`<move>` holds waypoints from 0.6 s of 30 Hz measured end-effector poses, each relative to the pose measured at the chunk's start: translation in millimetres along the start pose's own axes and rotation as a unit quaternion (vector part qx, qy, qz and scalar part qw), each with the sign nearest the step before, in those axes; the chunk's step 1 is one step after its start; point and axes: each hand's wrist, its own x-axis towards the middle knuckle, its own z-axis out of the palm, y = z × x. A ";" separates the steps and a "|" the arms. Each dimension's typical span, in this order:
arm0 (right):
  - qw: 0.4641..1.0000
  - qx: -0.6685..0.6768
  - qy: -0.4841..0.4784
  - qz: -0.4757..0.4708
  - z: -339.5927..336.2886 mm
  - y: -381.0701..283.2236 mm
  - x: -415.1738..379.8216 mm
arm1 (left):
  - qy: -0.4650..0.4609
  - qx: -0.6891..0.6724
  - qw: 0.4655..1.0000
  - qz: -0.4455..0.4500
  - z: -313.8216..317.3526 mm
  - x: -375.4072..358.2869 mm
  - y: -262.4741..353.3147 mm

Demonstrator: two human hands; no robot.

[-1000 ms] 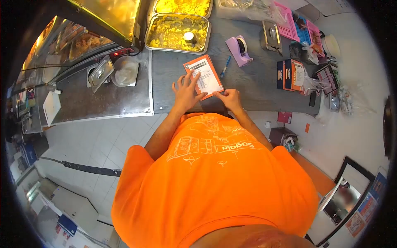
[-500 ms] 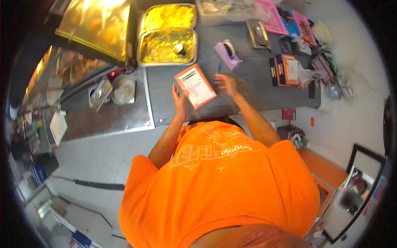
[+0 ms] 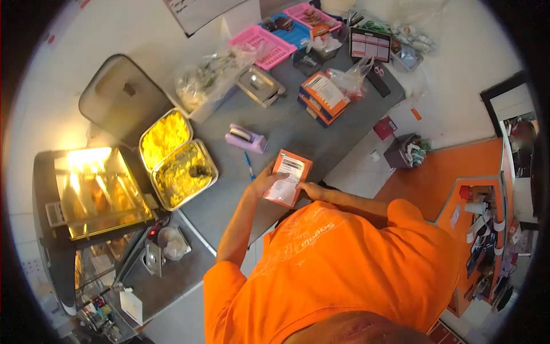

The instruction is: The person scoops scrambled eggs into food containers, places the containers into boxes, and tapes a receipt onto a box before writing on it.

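An orange box with a white printed label (image 3: pixel 292 166) is held between my two hands near the front edge of the dark table. My left hand (image 3: pixel 267 180) grips its left side, the thumb lying over the label. At the box's lower right side is my right hand (image 3: pixel 312 191), its fingers partly hidden behind the box. A blue pen (image 3: pixel 248 164) lies just left of the box, below a purple tape dispenser (image 3: pixel 246 139).
Two metal trays of yellow food (image 3: pixel 166 140) stand left, beside a lit display warmer (image 3: pixel 103 189). Farther back are a lidded steel container (image 3: pixel 260 85), stacked orange boxes (image 3: pixel 324 94), a pink basket (image 3: pixel 263 46) and a tablet (image 3: pixel 370 45). A black bin (image 3: pixel 403 151) stands beyond the table's right edge.
The head view has turned to the right. My right hand has come from beside the pen to the box, and my left thumb now lies across the label.
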 end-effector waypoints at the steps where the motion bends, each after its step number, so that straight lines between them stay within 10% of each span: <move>1: 0.999 -0.046 -0.011 0.005 -15.6 -6.6 -5.2 | -0.034 0.034 0.998 -0.043 -2.4 27.6 6.8; 4: 0.959 -0.244 -0.136 0.048 -63.0 -62.9 -27.1 | -0.097 0.207 0.963 -0.144 -3.6 85.4 43.2; 7: 0.868 -0.348 -0.305 -0.179 -130.3 -186.1 -79.7 | -0.176 0.428 0.881 -0.101 -4.9 121.3 57.7; 10: 0.906 -0.267 0.129 -0.302 -232.6 -279.6 -59.3 | -0.140 0.563 0.803 -0.136 23.9 123.5 88.2; 12: 0.714 -0.439 0.338 -0.429 -312.0 -350.0 -23.3 | -0.022 0.631 0.773 -0.056 18.2 138.2 53.6; 15: 0.517 -0.582 0.400 -0.484 -416.9 -383.9 94.4 | 0.114 0.522 0.845 -0.012 103.1 131.6 140.1; 18: 0.539 -0.688 0.277 -0.398 -464.9 -412.3 142.1 | 0.186 0.470 0.857 0.097 131.1 160.1 183.7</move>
